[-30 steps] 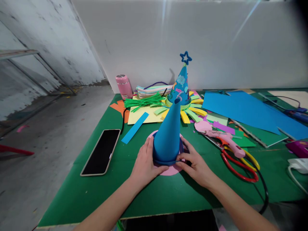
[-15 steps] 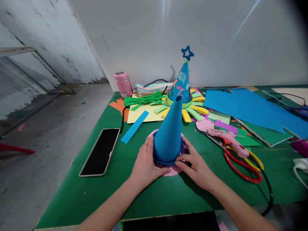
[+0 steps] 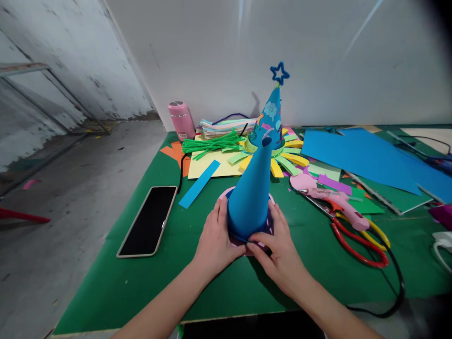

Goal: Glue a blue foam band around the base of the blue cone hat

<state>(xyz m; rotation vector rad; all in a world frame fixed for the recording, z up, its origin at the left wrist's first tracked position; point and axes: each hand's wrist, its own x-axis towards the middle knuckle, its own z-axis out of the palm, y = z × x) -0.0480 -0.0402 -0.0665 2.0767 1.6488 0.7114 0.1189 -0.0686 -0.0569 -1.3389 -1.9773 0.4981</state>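
A blue paper cone (image 3: 250,197) stands upright with its narrow tip open at the top. Under it lies a pink paper disc (image 3: 223,193), partly covered by my hands. A dark blue band, perhaps a pipe cleaner, runs around the cone's base. My left hand (image 3: 213,235) wraps the base from the left, thumb low across the front. From the right, my right hand (image 3: 278,245) grips the base, its thumb and index finger pinched together at the front on the band. Both thumb tips nearly meet there. The far side of the base is hidden.
Behind stands a decorated party hat (image 3: 270,117) with a star on top. Green pipe cleaners (image 3: 212,144), a pink bottle (image 3: 181,121), a phone (image 3: 148,221) and a blue strip (image 3: 199,183) lie leftward. To the right are a glue gun (image 3: 339,202), scissors (image 3: 360,245) and blue sheets (image 3: 356,155).
My right hand has slid its pinch leftward along the front of the base, closer to my left thumb. My left hand keeps its hold. The view has shifted slightly.
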